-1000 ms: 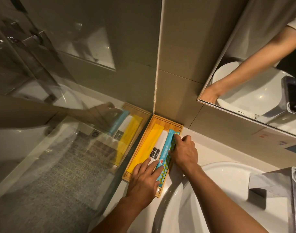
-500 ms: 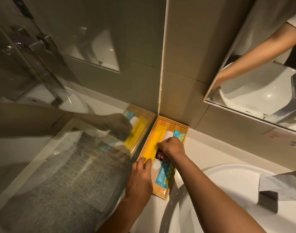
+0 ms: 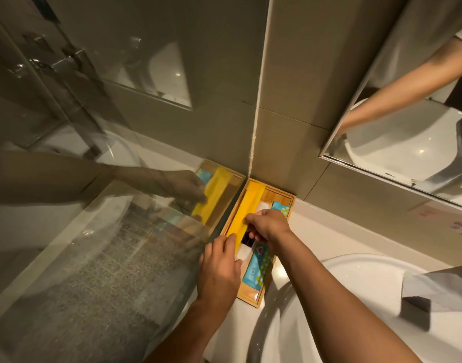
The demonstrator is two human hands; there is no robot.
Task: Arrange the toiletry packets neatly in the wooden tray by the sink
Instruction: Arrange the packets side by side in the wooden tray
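Observation:
A long wooden tray point(image 3: 282, 199) lies in the counter corner beside the sink. Three packets lie lengthwise in it: a yellow packet point(image 3: 246, 208) on the left, a white packet point(image 3: 244, 254) with a black label in the middle, a blue dotted packet point(image 3: 257, 269) on the right. My right hand point(image 3: 270, 226) reaches over the tray's middle, its fingertips pinching at the white packet next to the yellow one. My left hand point(image 3: 219, 271) rests on the tray's near left side, fingers on the yellow packet's near end. The hands hide the packets' middles.
A glass shower panel point(image 3: 106, 258) stands right against the tray's left side and reflects it. Tiled walls meet behind the tray. The white basin point(image 3: 355, 297) lies to the right, a mirror point(image 3: 408, 113) hangs above it, and a tissue box point(image 3: 439, 292) sits at the far right.
My right hand has moved from the blue packet's far end to the white packet in the middle. My left hand has slid left onto the yellow packet's near end.

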